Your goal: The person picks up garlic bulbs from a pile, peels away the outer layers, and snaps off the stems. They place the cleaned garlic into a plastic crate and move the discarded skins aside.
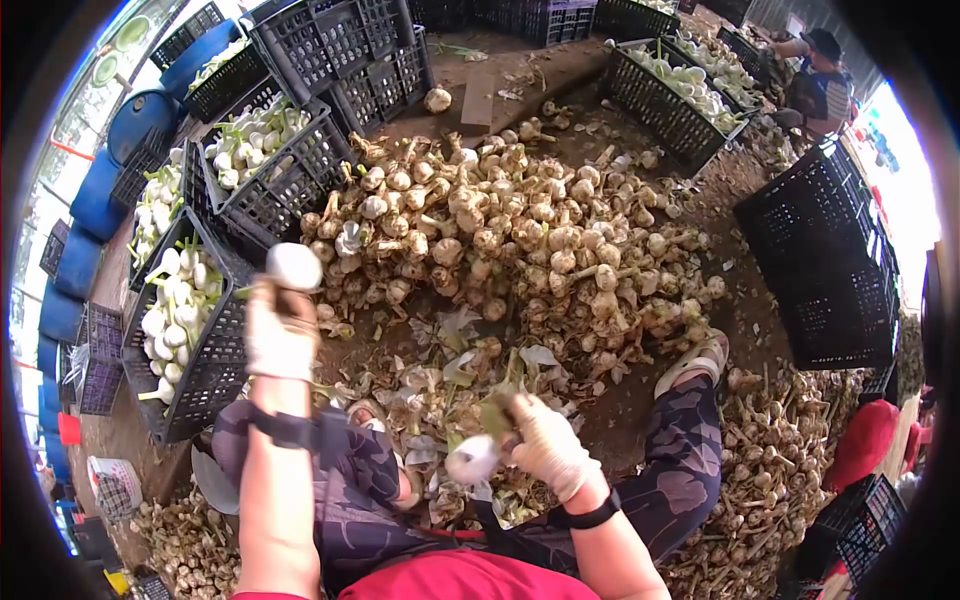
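Observation:
My gloved left hand (283, 335) is raised beside a black crate (205, 360) at the left. Its fingers are closed on a clean white garlic bulb (294, 267). Low over the loose peels, my gloved right hand (553, 447) grips the green stem end of another garlic bulb (472, 460), whose white head points left. Both bulbs are smeared by motion. Papery garlic skins (430, 395) lie on the floor between my legs, and beyond them spreads a large heap of unpeeled garlic (480, 215).
Black crates of white garlic stand at the left and a garlic-filled crate (665, 115) at the back right. Stacked crates (825, 260) rise at the right. More garlic (765, 470) covers the floor right of my leg. A person (820, 85) sits at the far right.

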### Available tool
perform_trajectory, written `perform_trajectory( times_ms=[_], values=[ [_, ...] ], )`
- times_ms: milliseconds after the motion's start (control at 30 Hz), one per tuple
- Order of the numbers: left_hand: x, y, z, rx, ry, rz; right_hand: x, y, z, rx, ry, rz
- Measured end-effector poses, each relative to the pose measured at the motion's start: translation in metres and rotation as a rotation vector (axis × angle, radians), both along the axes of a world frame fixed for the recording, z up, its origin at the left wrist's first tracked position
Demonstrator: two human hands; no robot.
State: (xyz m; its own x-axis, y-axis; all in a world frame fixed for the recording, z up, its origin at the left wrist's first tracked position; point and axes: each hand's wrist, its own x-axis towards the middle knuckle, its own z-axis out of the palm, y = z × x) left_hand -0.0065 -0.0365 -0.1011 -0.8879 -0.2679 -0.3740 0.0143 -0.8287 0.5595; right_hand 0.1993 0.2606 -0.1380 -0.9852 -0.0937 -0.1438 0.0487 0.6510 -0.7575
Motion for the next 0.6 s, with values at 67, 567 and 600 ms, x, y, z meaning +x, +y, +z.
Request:
perform_trajectory(
  times_ms=[67,567,600],
  values=[
    [-0.037,-0.091,0.002,0.016,0.178,0.202,0.002,-0.009,0.003,0.015,-0.077,0.137],
    [-0.078,0.243,-0.147,-1.883,0.021,-0.867,-0.017,0.018,0.035,-0.125,-0.058,0.186],
    [-0.082,0.24,-0.153,-1.853,0.063,-0.852,-0.017,0.022,0.034,-0.124,-0.059,0.172]
  ],
)
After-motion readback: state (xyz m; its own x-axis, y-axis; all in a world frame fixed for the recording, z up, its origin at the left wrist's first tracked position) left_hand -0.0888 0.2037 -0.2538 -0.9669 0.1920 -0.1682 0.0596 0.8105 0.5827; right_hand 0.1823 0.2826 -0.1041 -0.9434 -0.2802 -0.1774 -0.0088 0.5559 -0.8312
